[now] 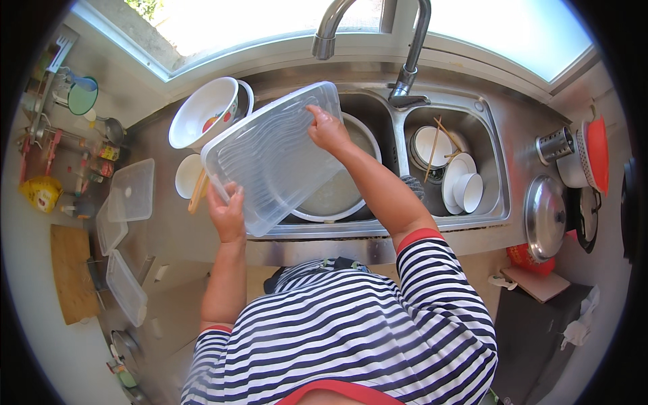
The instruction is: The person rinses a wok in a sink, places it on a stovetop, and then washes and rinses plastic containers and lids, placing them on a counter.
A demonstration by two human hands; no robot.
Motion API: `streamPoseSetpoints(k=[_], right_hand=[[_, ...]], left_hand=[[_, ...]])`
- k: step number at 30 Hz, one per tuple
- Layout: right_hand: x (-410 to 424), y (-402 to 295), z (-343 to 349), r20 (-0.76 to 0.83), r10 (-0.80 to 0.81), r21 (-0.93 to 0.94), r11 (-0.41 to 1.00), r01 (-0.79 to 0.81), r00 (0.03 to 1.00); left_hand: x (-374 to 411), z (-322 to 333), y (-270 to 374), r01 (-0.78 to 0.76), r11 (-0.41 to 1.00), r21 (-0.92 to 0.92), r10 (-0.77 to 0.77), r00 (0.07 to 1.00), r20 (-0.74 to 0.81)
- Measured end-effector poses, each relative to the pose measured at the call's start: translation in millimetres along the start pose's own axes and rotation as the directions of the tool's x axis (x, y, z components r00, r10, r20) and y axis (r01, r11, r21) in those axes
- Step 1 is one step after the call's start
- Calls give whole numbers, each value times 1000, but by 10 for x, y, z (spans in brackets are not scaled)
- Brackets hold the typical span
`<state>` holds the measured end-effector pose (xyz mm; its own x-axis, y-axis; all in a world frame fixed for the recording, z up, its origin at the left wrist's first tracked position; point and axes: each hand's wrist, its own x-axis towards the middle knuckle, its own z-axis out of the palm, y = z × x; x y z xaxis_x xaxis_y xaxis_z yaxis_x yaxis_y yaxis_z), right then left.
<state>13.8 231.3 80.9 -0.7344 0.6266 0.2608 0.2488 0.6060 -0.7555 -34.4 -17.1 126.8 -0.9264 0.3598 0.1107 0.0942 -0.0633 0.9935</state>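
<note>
A translucent plastic container (273, 157) with ridged lines is tilted over the left sink basin. My left hand (228, 210) grips its lower left corner, the thumb in view and part of the fingers hidden. Against its upper right part lies my right hand (328, 126), index finger extended; whether it grips the container cannot be told. Beneath it, a large round basin (362, 202) with cloudy water sits in the left sink. White bowls, a plate (450, 169) and wooden chopsticks (433, 152) lie in the right sink (486, 202).
A white enamel bowl (190, 121), a small white bowl (187, 174) and a wooden handle (198, 192) are left of the sink. Clear plastic lids (132, 190) rest farther left. The faucet (410, 76) arches above. At right stand a steel pot lid (544, 217) and a perforated utensil holder (554, 146).
</note>
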Motion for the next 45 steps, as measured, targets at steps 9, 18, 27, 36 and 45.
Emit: streamPoseSetpoints(k=[9, 18, 27, 36, 45], right_hand=[[72, -133, -228, 100, 153, -67, 987, -147, 983], [-61, -84, -114, 40, 16, 111, 994, -20, 999], [-406, -146, -533, 442, 409, 888, -328, -324, 798], [-803, 228, -490, 317, 347, 909, -378, -177, 883], [-955, 200, -524, 253, 27, 927, -294, -234, 967]], left_hand=[[-32, 8, 72, 58, 996, -62, -56, 998, 27], [-20, 66, 54, 20, 998, -60, -17, 998, 54], [-64, 79, 202, -789, 496, 363, 582, 612, 535], [-248, 79, 106, -750, 391, 534, 520, 659, 544], [-318, 102, -623, 775, 381, -504, -667, 609, 431]])
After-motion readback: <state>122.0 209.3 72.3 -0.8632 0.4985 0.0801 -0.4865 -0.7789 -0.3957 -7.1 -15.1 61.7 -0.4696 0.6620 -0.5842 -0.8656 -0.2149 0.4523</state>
